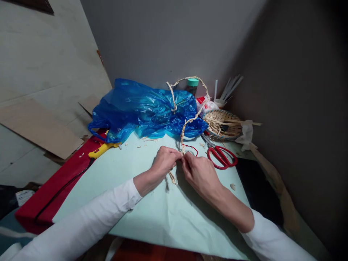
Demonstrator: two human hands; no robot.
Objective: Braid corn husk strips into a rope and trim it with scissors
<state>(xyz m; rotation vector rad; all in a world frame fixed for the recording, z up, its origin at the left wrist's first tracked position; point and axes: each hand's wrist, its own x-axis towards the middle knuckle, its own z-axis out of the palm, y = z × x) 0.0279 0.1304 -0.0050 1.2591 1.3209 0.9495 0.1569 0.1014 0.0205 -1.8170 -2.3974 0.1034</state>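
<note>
A pale braided straw cord (183,130) runs from my fingers up over the blue plastic bag and loops round at the back. Pinched on its near end is my left hand (165,159); close beside it my right hand (199,170) grips the same spot, fingers closed. A red string (193,146) is wrapped on the braid just beyond my fingertips and trails to the right. Loose straw ends (172,177) hang out below my hands. Right of them lie red-handled scissors (222,157), blades pointing away.
Across the table's back spreads the blue plastic bag (141,108). A woven basket (224,125) with straw strips, a green-lidded jar (193,85) and a cup of white sticks (220,102) stand back right. A yellow glue gun (104,148) lies left, its black cord over the red edge.
</note>
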